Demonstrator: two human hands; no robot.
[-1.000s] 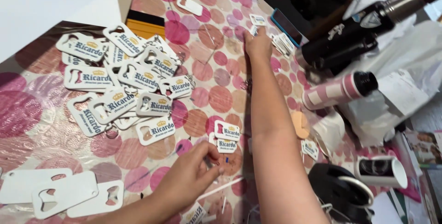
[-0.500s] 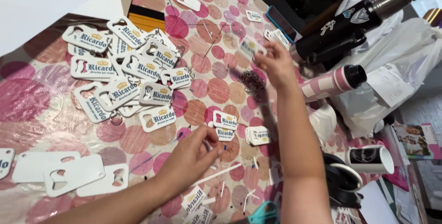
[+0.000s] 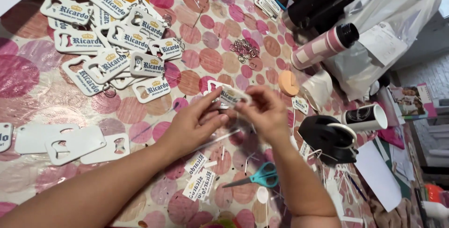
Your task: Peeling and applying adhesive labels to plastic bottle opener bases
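Since half a second ago your right hand (image 3: 269, 113) has pulled back from its far reach and now meets your left hand (image 3: 194, 125) over the middle of the counter (image 3: 28, 106). Both hands pinch one small white printed sticker (image 3: 231, 96) between their fingertips, held just above the pink-dotted cloth.

At ten o'clock from your hands lies a heap of white bottle-opener tags (image 3: 117, 45) with blue and gold labels, overlapping one another. At nine o'clock, near the left edge, three blank white openers (image 3: 70, 143) lie face down, touching. At six o'clock, just below your left wrist, two loose printed stickers (image 3: 199, 174) rest on the cloth, and teal-handled scissors (image 3: 257, 177) lie beside your right forearm.

At twelve o'clock sits a small pile of metal key rings (image 3: 244, 50). At one o'clock a pink-and-white striped can with a black cap (image 3: 325, 45) lies on its side. At three o'clock a black tape dispenser (image 3: 327, 139) stands close to your right forearm, with a black-and-white cup (image 3: 367, 118) just beyond it.
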